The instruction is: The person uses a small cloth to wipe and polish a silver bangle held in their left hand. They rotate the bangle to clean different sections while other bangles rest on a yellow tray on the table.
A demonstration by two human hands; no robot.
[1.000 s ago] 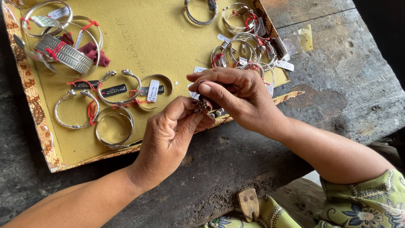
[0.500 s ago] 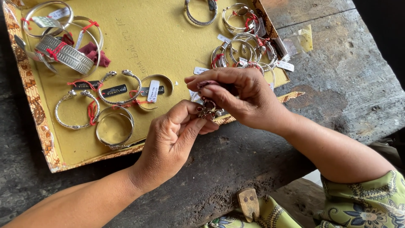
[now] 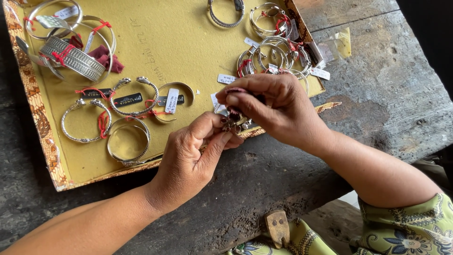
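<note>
- The left hand (image 3: 193,156) and right hand (image 3: 269,106) meet over the near edge of the tray (image 3: 155,42), fingertips together around a small silver piece (image 3: 232,123) with a dark reddish bit at its top.
- Since a second ago the right hand has risen a little and rolled, so its thumb and forefinger now pinch the reddish bit from above; half a second ago they lay lower and closer over the left fingertips.
- The left hand has hardly shifted: thumb and fingers closed on the lower part of the piece, holding it just off the tray's near edge, above the dark wooden worktop (image 3: 377,94).
- Judging from this, the work in hand is fine handling of the piece itself, the left hand steadying and the right working the top part; exactly what the reddish bit is cannot be told.
- Nothing on the tray has moved: the twisted open bangles (image 3: 134,97) with tags and red thread lie toward its near left corner, the wide ribbed cuff (image 3: 73,59) at the far left, and the cluster of thin bangles (image 3: 273,56) by the right edge, just behind the right hand.
- A small wooden block (image 3: 277,227) lies at the worktop's near edge, apart from both hands.
</note>
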